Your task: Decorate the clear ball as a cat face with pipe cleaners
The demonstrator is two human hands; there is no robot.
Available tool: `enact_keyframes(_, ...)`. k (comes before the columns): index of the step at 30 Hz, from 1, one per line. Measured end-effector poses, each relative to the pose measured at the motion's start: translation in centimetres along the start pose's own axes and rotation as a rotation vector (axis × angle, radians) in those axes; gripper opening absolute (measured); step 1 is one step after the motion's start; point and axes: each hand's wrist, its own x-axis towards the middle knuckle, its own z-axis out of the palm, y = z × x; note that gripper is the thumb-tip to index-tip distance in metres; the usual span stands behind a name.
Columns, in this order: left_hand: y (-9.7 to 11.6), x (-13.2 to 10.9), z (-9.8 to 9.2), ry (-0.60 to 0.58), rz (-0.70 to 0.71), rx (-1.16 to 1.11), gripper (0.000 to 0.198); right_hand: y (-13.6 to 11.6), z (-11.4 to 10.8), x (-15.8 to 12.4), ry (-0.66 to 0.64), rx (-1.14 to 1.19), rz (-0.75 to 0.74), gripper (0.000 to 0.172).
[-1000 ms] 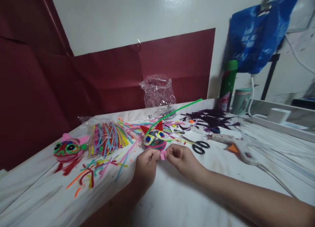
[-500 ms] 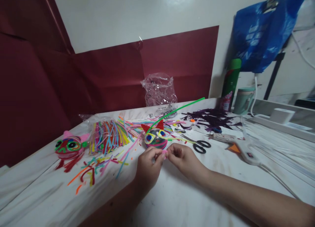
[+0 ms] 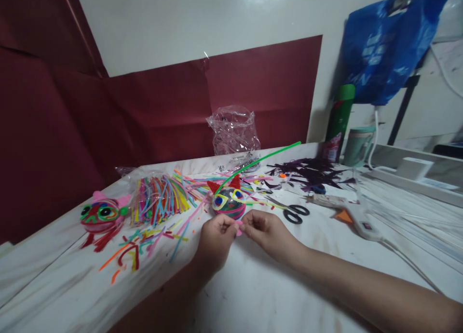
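We pinch the pink pipe-cleaner piece (image 3: pixel 239 224) between left hand (image 3: pixel 214 237) and right hand (image 3: pixel 269 233) fingertips, both closed on it. It appears light, soft and bendable: hold its ends gently.

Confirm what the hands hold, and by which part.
A small pink piece, pinched from opposite sides between the left hand and the right hand. It is too small to tell the exact part.

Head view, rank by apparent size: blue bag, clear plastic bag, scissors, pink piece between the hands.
1. blue bag
2. clear plastic bag
3. scissors
4. pink piece, pinched by left hand and right hand
The bags sit farther back, so real sizes are unsure.
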Motion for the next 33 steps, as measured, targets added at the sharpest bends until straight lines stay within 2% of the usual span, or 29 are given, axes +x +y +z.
enact_keyframes(7,-0.5,-0.4,0.4,0.042,0.133,0.153,0.020,0.1,-0.1,-0.2,-0.033,-0.106,-0.020,0.029)
enact_keyframes(9,-0.6,-0.2,0.3,-0.008,0.076,0.089,0.021,0.1,-0.1,-0.3,-0.032,-0.114,-0.024,0.026)
enact_keyframes(11,-0.5,0.1,0.1,-0.105,-0.013,0.004,0.021,0.2,0.0,-0.2,-0.033,-0.097,-0.011,0.023)
enact_keyframes(14,-0.5,0.7,-0.3,-0.193,-0.069,-0.053,0.025,0.6,0.0,0.1,-0.037,0.015,0.057,0.022)
enact_keyframes(16,-0.5,1.0,-0.5,-0.158,-0.069,-0.061,0.030,0.8,-0.1,0.5,-0.044,0.094,0.123,0.021)
enact_keyframes(18,-0.5,1.2,-0.5,-0.072,-0.065,-0.071,0.034,0.8,-0.4,0.8,-0.069,0.121,0.189,0.019)
enact_keyframes(20,-0.3,1.1,-0.5,-0.027,-0.064,-0.064,0.029,0.9,-0.5,0.9,-0.096,0.092,0.210,0.017)
enact_keyframes(24,0.4,0.7,-0.4,-0.163,-0.072,0.016,0.018,1.0,-0.5,0.7,-0.114,-0.047,0.104,0.019)
enact_keyframes(26,0.5,0.6,-0.5,-0.182,-0.061,0.037,0.015,1.1,-0.4,0.6,-0.105,-0.060,0.070,0.021)
enact_keyframes(30,-0.4,1.2,-0.7,-0.093,-0.052,-0.132,0.017,0.9,-0.5,0.9,-0.055,0.106,0.076,0.023)
enact_keyframes(33,-1.3,1.6,-0.7,-0.028,-0.027,-0.252,0.022,0.8,-0.4,0.9,-0.039,0.145,0.078,0.024)
